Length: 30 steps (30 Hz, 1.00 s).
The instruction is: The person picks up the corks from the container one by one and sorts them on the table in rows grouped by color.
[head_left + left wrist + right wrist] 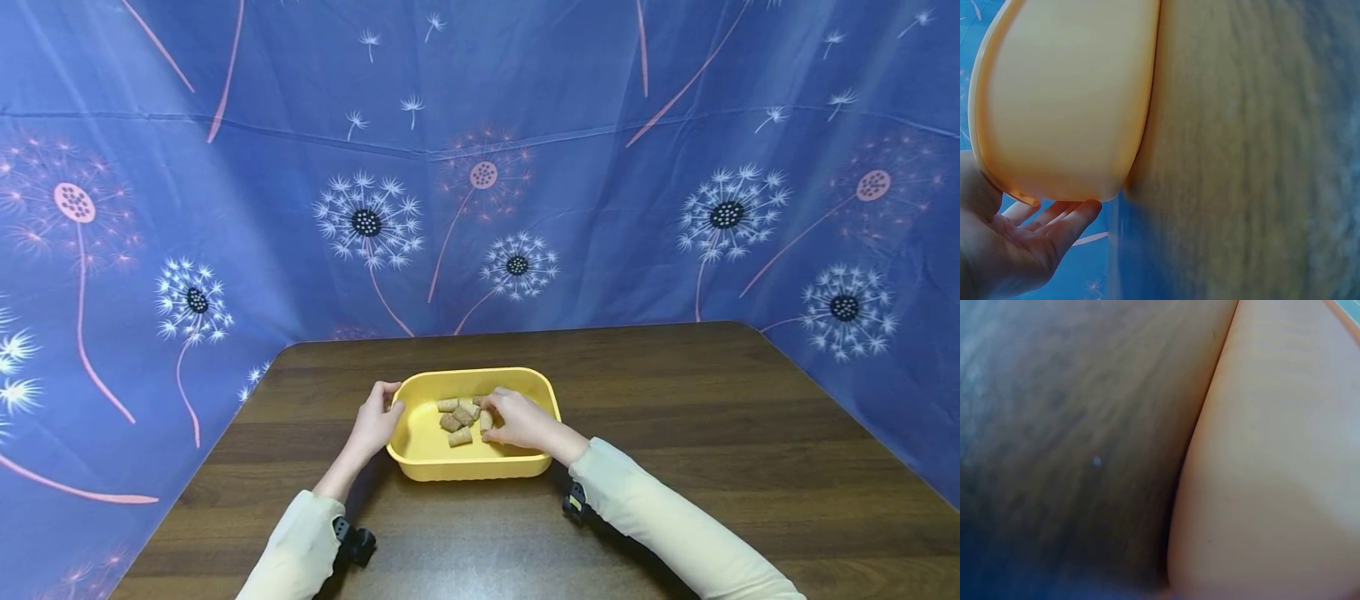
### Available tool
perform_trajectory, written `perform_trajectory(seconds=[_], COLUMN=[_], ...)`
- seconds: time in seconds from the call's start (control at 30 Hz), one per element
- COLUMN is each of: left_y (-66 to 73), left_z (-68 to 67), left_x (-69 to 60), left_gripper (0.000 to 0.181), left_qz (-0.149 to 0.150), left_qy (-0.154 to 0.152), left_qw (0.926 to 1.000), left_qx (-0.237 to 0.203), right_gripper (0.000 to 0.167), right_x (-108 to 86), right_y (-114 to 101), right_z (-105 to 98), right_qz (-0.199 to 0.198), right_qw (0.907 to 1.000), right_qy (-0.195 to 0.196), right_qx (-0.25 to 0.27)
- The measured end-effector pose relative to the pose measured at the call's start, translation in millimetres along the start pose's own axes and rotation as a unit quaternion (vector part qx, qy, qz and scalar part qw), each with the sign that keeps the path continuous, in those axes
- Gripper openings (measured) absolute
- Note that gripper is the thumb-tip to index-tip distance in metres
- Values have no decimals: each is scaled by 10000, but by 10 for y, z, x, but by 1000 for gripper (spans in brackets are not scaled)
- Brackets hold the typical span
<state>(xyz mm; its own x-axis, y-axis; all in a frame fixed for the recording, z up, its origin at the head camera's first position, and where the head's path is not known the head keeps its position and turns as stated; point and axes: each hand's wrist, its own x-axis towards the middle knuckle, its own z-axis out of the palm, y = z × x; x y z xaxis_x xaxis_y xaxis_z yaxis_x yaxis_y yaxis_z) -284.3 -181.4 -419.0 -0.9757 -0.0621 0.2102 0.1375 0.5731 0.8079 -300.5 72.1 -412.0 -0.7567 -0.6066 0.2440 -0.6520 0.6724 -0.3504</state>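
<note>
A yellow plastic bin (420, 472) stands on the table. My left hand (376, 419) holds its left end, the thumb at the rim and the fingers against the outer wall; the left wrist view shows the same hand (1029, 244) under the bin's end (1066, 100). Inside the bin lie several small tan, cork-like cylinders (460, 437) and rougher brown lumps (450, 422). My right hand (517, 419) reaches over the right side and pinches a tan cylinder (486, 420) between thumb and fingers. The right wrist view shows the bin's outer wall (1266, 475), not the hand.
The dark wood-grain table (675, 400) extends around the bin on all sides. A blue cloth with dandelion print (600, 208) hangs behind and beside it. Each sleeve carries a black wrist camera, one on the left (354, 540) and one on the right (574, 502).
</note>
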Motion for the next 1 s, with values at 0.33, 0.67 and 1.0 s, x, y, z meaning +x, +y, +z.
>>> perform_trajectory(seconds=[0.33,0.67,1.0], left_y=[-1,28,50], left_z=[-16,-10,-14], left_x=[-30,-29,-26], left_gripper=[31,30,30], left_qz=[48,145,190], left_qy=[53,31,89], left_qw=[10000,9999,9998], left_qx=[35,65,66], right_gripper=[36,34,36], right_x=[4,-10,10], right_y=[-6,-4,-4], right_z=[21,-3,-41], right_qz=[-38,-179,-33], right_qw=[10000,9998,9999], right_qy=[33,84,19], right_qx=[-4,20,148])
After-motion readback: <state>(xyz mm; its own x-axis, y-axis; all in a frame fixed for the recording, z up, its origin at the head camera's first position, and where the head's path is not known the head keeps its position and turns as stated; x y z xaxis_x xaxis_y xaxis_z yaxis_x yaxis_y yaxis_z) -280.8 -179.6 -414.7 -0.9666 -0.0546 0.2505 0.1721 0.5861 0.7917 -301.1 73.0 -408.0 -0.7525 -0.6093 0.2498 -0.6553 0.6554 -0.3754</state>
